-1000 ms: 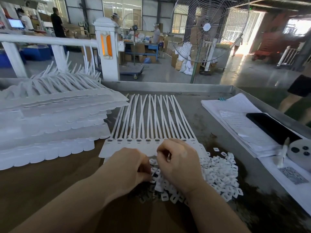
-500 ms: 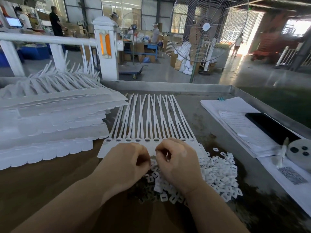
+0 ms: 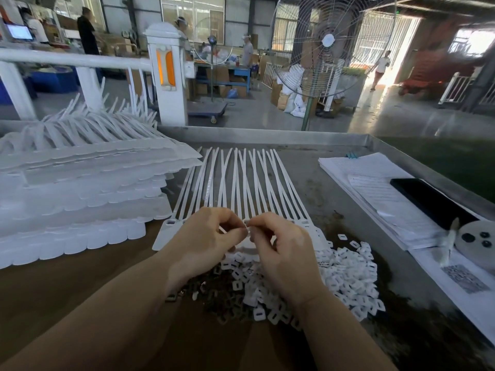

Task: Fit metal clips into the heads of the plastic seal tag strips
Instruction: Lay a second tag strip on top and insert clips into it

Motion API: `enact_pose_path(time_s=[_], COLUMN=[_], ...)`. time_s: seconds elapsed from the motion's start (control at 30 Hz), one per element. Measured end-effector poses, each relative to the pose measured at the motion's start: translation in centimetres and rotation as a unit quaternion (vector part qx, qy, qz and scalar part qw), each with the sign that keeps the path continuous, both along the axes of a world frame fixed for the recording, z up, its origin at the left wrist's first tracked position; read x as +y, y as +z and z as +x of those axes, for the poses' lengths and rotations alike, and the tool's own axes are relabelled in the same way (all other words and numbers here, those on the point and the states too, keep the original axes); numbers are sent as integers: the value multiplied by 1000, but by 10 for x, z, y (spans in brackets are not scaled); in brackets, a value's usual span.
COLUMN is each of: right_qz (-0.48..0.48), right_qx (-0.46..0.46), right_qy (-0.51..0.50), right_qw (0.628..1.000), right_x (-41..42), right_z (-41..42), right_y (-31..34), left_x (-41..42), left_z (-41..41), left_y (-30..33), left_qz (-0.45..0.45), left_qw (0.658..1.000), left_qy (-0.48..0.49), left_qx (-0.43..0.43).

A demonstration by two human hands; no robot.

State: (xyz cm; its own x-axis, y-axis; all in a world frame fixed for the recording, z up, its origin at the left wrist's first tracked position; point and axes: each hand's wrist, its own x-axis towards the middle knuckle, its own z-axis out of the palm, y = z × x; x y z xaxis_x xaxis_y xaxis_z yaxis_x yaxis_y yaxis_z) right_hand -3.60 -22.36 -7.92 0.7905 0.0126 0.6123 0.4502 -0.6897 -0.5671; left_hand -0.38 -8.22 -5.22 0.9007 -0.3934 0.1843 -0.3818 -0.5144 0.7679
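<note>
Left hand [image 3: 203,236] and right hand [image 3: 281,247] meet fingertip to fingertip over seal tag strips [image 3: 241,183] on table [image 3: 308,167], both pinching small piece, probably metal clip; white caps [image 3: 345,274] heaped just behind right hand

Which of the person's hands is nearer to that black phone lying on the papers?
The right hand. It works near the middle of the table, with the black phone off to its right; the left hand sits on its far side, further from the phone.
</note>
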Motion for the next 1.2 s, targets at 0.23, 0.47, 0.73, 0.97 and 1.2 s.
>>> enact_pose_path(time_s=[0.23, 0.47, 0.73, 0.97, 1.2], right_qz=[-51, -127, -141, -119, -103], right_qx=[5, 52, 79, 49, 53], right_qy=[7, -12, -42, -63, -98], right_qw=[999, 991, 986, 990, 988], right_x=[-2, -4, -3, -2, -2], right_z=[-1, -2, -2, 3, 4], right_y=[1, 2, 0, -3, -5], left_x=[18, 25, 24, 25, 25], left_z=[2, -6, -5, -6, -3], left_y=[4, 8, 1, -1, 6], left_qz=[117, 253, 281, 251, -32], left_qw=[992, 959, 950, 960, 994], left_qy=[-45, -125, -133, -111, -49], left_qx=[11, 2, -36, -47, 94])
